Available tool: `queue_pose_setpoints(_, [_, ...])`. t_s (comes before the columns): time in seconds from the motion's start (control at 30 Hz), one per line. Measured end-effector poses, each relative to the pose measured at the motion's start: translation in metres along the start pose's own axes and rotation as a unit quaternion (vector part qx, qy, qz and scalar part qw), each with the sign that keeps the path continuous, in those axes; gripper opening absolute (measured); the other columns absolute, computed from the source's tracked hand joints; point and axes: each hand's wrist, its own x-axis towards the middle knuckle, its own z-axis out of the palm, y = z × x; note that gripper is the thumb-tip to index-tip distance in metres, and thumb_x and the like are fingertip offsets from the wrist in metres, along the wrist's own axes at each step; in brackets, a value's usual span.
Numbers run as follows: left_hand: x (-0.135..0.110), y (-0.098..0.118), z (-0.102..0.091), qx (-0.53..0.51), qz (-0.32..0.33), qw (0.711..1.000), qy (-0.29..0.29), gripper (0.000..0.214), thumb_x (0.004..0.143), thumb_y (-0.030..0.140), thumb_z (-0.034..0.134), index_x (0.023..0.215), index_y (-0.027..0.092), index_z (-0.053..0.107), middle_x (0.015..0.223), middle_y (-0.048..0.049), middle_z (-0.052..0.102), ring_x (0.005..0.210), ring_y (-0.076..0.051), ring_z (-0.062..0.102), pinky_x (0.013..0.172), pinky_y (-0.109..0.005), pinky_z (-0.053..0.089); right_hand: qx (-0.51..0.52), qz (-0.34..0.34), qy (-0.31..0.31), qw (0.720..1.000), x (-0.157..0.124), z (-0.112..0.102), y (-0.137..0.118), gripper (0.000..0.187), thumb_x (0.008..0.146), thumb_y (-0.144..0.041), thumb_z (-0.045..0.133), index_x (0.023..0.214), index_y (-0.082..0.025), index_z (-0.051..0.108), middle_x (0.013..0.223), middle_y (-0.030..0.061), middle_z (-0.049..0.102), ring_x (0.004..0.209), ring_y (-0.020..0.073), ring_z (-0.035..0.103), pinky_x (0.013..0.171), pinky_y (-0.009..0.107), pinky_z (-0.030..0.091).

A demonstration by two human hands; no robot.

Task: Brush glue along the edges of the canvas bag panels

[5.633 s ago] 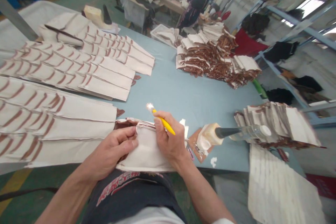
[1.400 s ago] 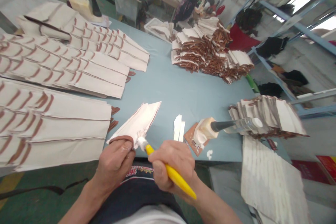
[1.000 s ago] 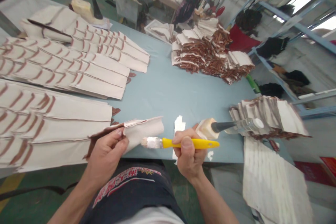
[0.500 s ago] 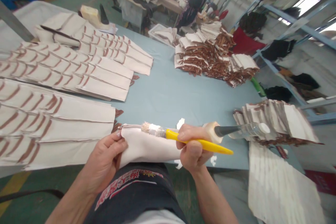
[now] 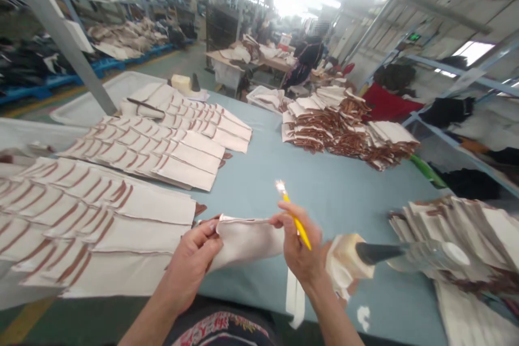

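A cream fabric piece [image 5: 250,238] is stretched between my hands at the near side of the table. My left hand [image 5: 188,262] pinches its left end, thumb on top. Between the fingers of my right hand [image 5: 302,243] is a brush [image 5: 298,221] with a yellow handle, its pale bristles pointing up and away from the cloth. The fingertips of that same hand also pinch the right end of the fabric's top edge. Beside my right wrist stands a cream, glue-smeared block [image 5: 346,262] with a dark cone [image 5: 381,253] and a clear bottle [image 5: 436,255] beyond it.
Overlapping rows of cream pieces with brown edges [image 5: 141,232] cover the table's left side. Brown-and-cream stacks [image 5: 324,121] stand at the back, and another stack [image 5: 458,243] at the right. White strips [image 5: 295,300] hang at the front edge. A person [image 5: 308,59] is in the background.
The brush has lifted off the fabric and swung to point upward. My right fingers have come onto the fabric's edge. The camera view has tilted up.
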Motion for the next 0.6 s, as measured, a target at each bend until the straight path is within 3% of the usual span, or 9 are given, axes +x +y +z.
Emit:
queue_pose_setpoints(0.07, [0.007,0.008,0.000,0.014,0.011,1.000,-0.018,0.013,0.075,0.031,0.082,0.081,0.021,0.085,0.072,-0.0013,0.070,0.076,-0.021,0.061,0.066,-0.023,0.048,-0.052,-0.046,-0.045,0.997,0.001,-0.006,0.008,0.022,0.115,-0.030,0.054,0.118,-0.022,0.074,0.090,0.0048,0.087,0.079,0.0195,0.085,0.072,0.029,0.067])
queue_pose_setpoints(0.2, [0.019,0.025,0.000,0.072,0.026,0.994,-0.074,0.017,0.076,0.033,0.076,0.081,0.019,0.085,0.078,-0.0029,0.071,0.073,-0.020,0.057,0.065,-0.025,0.046,-0.094,-0.124,-0.080,0.985,0.012,-0.013,0.014,0.020,0.113,-0.037,0.062,0.120,-0.022,0.073,0.100,0.0076,0.088,0.081,0.0229,0.085,0.070,0.033,0.067])
queue_pose_setpoints(0.37, [0.035,0.047,0.008,0.144,0.098,0.978,-0.119,0.022,0.077,0.033,0.067,0.076,0.020,0.085,0.078,-0.0048,0.074,0.077,-0.023,0.060,0.070,-0.028,0.048,-0.034,-0.101,-0.197,0.975,0.029,-0.008,0.011,0.017,0.112,-0.037,0.063,0.109,-0.023,0.073,0.090,0.0019,0.084,0.074,0.0177,0.080,0.068,0.027,0.061])
queue_pose_setpoints(0.43, [0.042,0.049,0.012,0.166,0.115,0.972,-0.122,0.022,0.078,0.031,0.067,0.076,0.020,0.086,0.076,-0.0044,0.075,0.075,-0.023,0.062,0.070,-0.028,0.049,-0.028,-0.099,-0.207,0.973,0.033,-0.004,0.014,0.017,0.113,-0.030,0.059,0.106,-0.022,0.072,0.085,0.0010,0.082,0.071,0.0158,0.078,0.066,0.025,0.058])
queue_pose_setpoints(0.5, [0.049,0.044,0.012,0.153,0.130,0.976,-0.081,0.020,0.081,0.033,0.072,0.083,0.021,0.088,0.082,-0.0051,0.080,0.082,-0.025,0.070,0.075,-0.029,0.054,-0.054,-0.119,-0.181,0.975,0.038,-0.001,0.020,0.017,0.113,-0.025,0.057,0.103,-0.022,0.071,0.083,0.0011,0.079,0.070,0.0155,0.075,0.066,0.025,0.055])
queue_pose_setpoints(0.53, [0.051,0.037,0.010,0.127,0.137,0.982,-0.029,0.020,0.082,0.035,0.076,0.089,0.021,0.088,0.089,-0.0060,0.083,0.089,-0.027,0.074,0.080,-0.030,0.057,-0.073,-0.130,-0.165,0.975,0.041,-0.001,0.025,0.018,0.113,-0.024,0.057,0.102,-0.022,0.071,0.081,0.0009,0.078,0.070,0.0155,0.074,0.065,0.025,0.054])
queue_pose_setpoints(0.6, [0.053,0.017,0.000,0.048,0.132,0.982,0.129,0.028,0.083,0.045,0.083,0.098,0.022,0.086,0.101,-0.0078,0.086,0.098,-0.029,0.078,0.083,-0.030,0.061,-0.103,-0.147,-0.138,0.974,0.048,-0.003,0.033,0.017,0.112,-0.021,0.056,0.102,-0.022,0.070,0.079,0.0002,0.075,0.069,0.0156,0.072,0.065,0.025,0.053])
